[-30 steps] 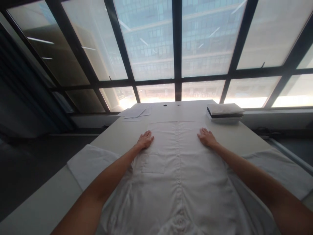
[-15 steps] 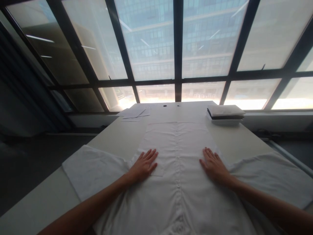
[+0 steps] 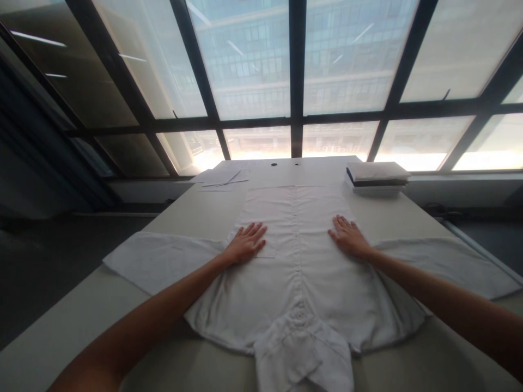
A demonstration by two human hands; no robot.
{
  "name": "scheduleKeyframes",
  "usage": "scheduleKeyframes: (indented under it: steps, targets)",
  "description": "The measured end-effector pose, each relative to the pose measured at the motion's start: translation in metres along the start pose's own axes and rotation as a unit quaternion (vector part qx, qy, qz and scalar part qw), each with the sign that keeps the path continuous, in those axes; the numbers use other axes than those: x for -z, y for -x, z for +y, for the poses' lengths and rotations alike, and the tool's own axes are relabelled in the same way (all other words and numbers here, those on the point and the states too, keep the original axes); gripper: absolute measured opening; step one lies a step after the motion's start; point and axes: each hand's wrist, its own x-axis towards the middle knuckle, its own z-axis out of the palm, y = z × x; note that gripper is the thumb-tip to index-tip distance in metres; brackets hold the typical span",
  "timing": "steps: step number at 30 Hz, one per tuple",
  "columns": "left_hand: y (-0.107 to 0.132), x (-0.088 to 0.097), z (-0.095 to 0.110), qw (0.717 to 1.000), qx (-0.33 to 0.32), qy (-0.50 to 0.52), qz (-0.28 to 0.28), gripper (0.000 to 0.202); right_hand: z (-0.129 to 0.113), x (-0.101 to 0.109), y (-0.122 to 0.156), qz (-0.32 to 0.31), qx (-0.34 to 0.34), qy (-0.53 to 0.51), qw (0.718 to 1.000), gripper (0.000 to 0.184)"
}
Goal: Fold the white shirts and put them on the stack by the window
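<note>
A white button-up shirt (image 3: 321, 277) is spread front up on the table, its collar (image 3: 300, 321) nearest me and its hem at the far side. The button placket runs down the middle. My left hand (image 3: 245, 243) lies flat on the left of the shirt body, fingers spread, beside a pocket edge. On the right of the body, my right hand (image 3: 348, 235) also rests flat with its fingers stretched out. The left sleeve (image 3: 163, 258) and the right sleeve (image 3: 445, 264) extend outward, partly behind my forearms.
The white table (image 3: 212, 218) reaches toward a large framed window (image 3: 297, 71). Loose paper sheets (image 3: 223, 177) lie at its far left. A stack of flat white and black items (image 3: 376, 178) sits at the far right. A dark curtain (image 3: 49, 141) hangs at the left.
Both hands have moved farther from me, still flat on the shirt. The shirt's body has shifted away too, and its collar and shoulders now show. The view has tilted slightly down.
</note>
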Motion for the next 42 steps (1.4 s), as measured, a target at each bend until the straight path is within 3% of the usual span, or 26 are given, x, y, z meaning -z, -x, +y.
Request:
scheduleKeyframes:
  steps: [7,11,13,16,20,23,32,42]
  targets:
    - [-0.046,0.005,-0.025,0.999,0.007,0.002,-0.038,0.068,0.014,0.000,-0.052,-0.012,0.012,0.014,1.000,0.067]
    - [-0.065,0.020,-0.027,0.995,0.028,0.014,-0.099,0.070,0.015,0.004,-0.063,-0.015,0.024,0.015,0.999,0.066]
    - [-0.074,0.027,-0.018,0.992,0.052,0.019,-0.114,0.069,0.014,0.006,-0.064,-0.017,0.025,0.016,0.999,0.066]
    - [-0.088,0.028,0.013,0.993,0.060,0.028,-0.097,0.066,0.012,0.008,-0.062,-0.018,0.025,0.019,0.999,0.067]
    - [-0.102,0.012,0.060,0.997,-0.005,0.049,-0.051,0.067,0.012,0.009,-0.062,-0.027,0.026,0.021,0.999,0.067]
    - [-0.105,0.002,0.074,0.999,-0.006,0.041,0.005,0.066,0.011,0.011,-0.062,-0.027,0.028,0.021,0.999,0.066]
    - [-0.089,0.001,0.040,0.998,0.053,0.017,0.036,0.064,0.012,0.009,-0.062,-0.020,0.028,0.024,0.999,0.063]
    - [-0.086,0.003,0.037,0.998,0.047,0.026,0.018,0.064,0.012,0.009,-0.060,-0.007,0.031,0.019,0.999,0.061]
